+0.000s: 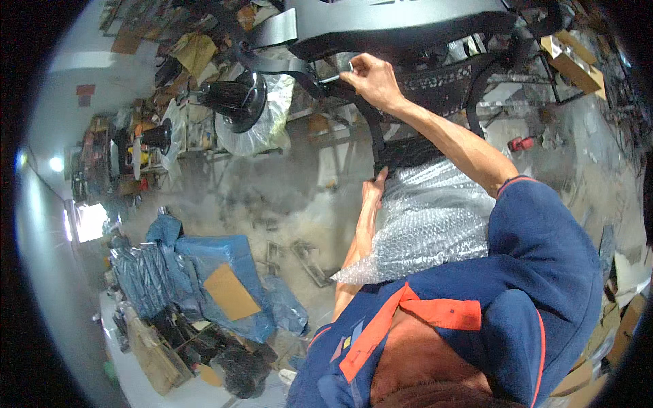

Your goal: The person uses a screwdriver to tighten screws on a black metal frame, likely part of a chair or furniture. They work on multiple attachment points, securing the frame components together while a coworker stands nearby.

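A black office chair lies in front of me, with its broad glossy seat shell [388, 27] at the top and a mesh panel [439, 92] nearer to me. Bubble wrap [435, 217] covers the part closest to my body. My right hand [374, 80] pinches a thin silver rod, apparently a hex key [330, 79], against the curved black arm bracket [289, 66] on the left. Its far tip at the bracket is too small to make out. Lower down, my left hand [376, 187] grips the edge of the black chair frame [382, 160], thumb on top.
Two black round-based parts [238, 102] on clear plastic stand at the left. Blue-wrapped packages [218, 272] with a cardboard piece [231, 291] lie at the lower left. Cardboard boxes [575, 64] sit at the upper right, and a red tool [522, 143] is on the floor.
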A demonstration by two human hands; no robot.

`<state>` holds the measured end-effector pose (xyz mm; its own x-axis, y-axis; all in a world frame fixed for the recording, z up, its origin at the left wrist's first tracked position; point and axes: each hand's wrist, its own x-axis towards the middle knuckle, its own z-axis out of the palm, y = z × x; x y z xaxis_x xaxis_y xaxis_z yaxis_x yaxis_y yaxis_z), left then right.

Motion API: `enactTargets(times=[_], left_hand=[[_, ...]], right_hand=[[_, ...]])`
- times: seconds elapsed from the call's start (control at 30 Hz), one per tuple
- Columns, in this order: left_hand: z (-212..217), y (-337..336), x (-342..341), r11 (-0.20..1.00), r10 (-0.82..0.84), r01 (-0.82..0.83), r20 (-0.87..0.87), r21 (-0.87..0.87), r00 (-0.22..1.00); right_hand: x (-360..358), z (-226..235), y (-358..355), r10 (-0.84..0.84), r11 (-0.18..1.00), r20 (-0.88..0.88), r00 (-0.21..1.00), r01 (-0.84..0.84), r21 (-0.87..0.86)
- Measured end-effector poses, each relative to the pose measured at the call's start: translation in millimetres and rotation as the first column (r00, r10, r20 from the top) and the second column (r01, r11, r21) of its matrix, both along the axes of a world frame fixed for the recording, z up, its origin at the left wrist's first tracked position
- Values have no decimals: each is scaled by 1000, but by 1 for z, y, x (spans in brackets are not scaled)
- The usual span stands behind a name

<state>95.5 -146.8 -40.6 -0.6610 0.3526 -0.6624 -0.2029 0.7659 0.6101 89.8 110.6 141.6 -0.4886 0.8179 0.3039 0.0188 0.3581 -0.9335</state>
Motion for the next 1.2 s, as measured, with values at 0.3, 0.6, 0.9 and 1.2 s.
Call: enactTargets(times=[0.3, 0.6, 0.9, 1.2], left_hand=[[43, -5, -3, 999, -14, 21, 147, -46, 989], [40, -2, -10, 977, -7, 50, 200, -209, 980], [32, -15, -8, 989, 44, -15, 195, -149, 980], [30, -33, -8, 993, -14, 39, 209, -113, 978]], right_hand=[[-11, 16, 15, 325, 874, -27, 945, -311, -373], [-4, 15, 16, 245, 884, 62, 968, -249, 396], [-16, 16, 25, 368, 686, -121, 922, -357, -634], [-10, 5, 9, 191, 800, 309, 932, -330, 501]])
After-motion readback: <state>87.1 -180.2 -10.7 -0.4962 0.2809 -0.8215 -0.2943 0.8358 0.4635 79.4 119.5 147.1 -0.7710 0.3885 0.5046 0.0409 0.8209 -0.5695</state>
